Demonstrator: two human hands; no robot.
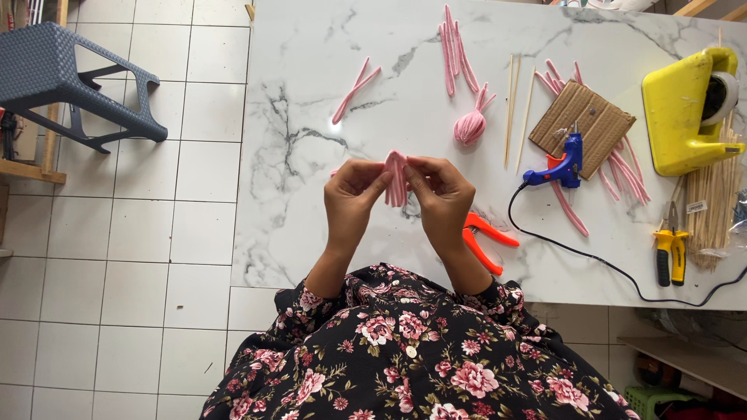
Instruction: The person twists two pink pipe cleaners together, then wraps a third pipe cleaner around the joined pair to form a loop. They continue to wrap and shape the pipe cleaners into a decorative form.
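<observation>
Both your left hand (354,194) and right hand (440,190) pinch a folded pink bundle (396,177) above the table's (311,93) near edge. One finished bud (470,124) lies mid-table. Many strips (454,48) at the far edge remain unshaped.

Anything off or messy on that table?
Nothing damaged or spilled. Both hands, left hand and right hand, pinch a folded pink bundle. Loose pink strips lie scattered. The glue gun rests on the marble table, nozzle beside the cardboard piece, cord trailing off the edge.
</observation>
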